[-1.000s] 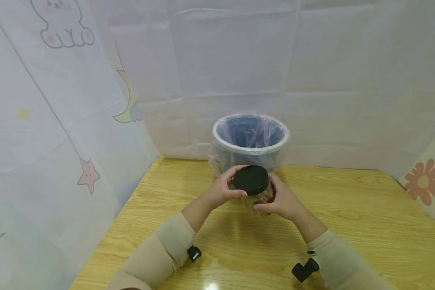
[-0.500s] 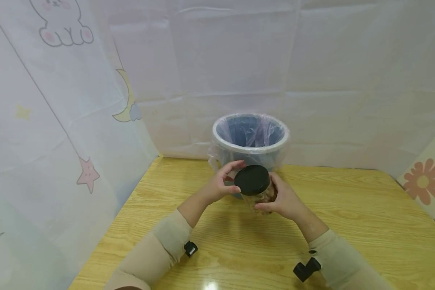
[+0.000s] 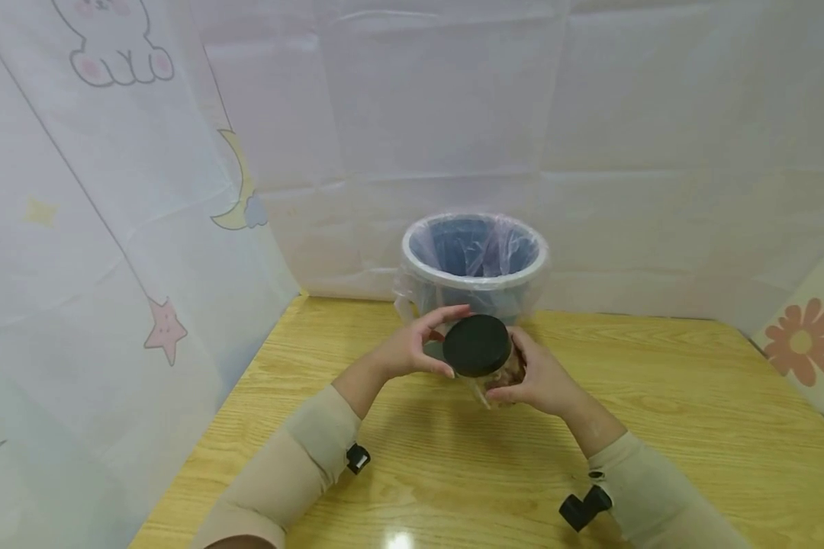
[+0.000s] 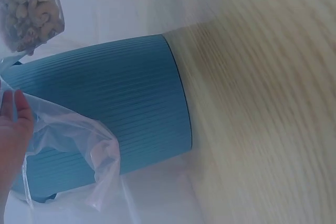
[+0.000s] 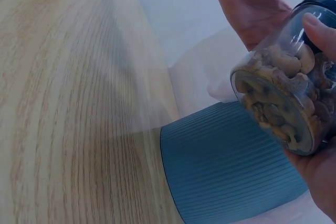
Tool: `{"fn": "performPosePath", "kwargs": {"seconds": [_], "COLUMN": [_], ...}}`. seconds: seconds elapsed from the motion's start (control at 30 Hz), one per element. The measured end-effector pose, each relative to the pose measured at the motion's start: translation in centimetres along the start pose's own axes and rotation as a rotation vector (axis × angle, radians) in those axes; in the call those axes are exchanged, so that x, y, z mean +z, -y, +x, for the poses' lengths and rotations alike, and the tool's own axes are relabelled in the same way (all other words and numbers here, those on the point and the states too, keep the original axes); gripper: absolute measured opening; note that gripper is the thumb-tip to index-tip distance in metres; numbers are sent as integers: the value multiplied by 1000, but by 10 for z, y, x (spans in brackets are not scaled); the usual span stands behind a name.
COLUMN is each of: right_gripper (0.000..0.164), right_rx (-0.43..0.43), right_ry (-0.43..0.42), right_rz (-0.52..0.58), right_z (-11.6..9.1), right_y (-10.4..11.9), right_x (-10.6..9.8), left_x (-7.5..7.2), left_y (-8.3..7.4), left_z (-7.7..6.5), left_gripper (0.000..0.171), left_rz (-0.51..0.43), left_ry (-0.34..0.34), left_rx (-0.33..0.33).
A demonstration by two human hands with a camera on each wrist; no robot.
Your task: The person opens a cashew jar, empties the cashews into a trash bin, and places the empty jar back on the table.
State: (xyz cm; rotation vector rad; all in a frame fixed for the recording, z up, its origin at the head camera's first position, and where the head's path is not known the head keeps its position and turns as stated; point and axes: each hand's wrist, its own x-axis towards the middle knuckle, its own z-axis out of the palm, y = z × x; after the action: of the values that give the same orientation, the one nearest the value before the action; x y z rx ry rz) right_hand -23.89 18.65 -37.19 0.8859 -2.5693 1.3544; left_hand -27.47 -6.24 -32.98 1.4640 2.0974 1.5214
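Note:
A clear jar (image 3: 503, 378) with a black lid (image 3: 477, 345) is held above the table, tilted, in front of the bin. Through its wall, in the right wrist view, the jar (image 5: 278, 98) shows pale, curved, nut-like pieces. My right hand (image 3: 544, 378) grips the jar's body from the right, fingers behind and thumb in front. Beside the lid's left side is my left hand (image 3: 407, 352), its thumb and fingers spread. The right wrist view shows this left hand (image 5: 254, 3) with a gap to the jar; whether a fingertip touches the lid is unclear.
A blue ribbed bin (image 4: 121, 93) with a white rim (image 3: 412, 255) and a clear plastic liner (image 4: 79, 124) stands at the back of the wooden table (image 3: 659, 404). Printed cloth (image 3: 625, 152) hangs behind and to the left.
A second ago my left hand held the lid; its fingers then moved off to the left and spread. Now they are back near the lid. The right hand keeps its grip on the jar.

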Motion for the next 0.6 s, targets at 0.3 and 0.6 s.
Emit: {"fn": "performPosePath", "kwargs": {"seconds": [0.3,0.6], "right_gripper": [80,83], "right_rx": [-46,-79], "right_ry": [36,24], "right_rz": [-30,-26], "right_z": [-3,-3], "right_y": [31,13], "right_x": [-5,-2], "left_x": [4,12], "left_y": [-4,-6], "left_z": [2,2], "left_gripper": [89,82], "left_rz": [58,59], "left_ry": [56,-32], "left_rx": [-12,-21]}}
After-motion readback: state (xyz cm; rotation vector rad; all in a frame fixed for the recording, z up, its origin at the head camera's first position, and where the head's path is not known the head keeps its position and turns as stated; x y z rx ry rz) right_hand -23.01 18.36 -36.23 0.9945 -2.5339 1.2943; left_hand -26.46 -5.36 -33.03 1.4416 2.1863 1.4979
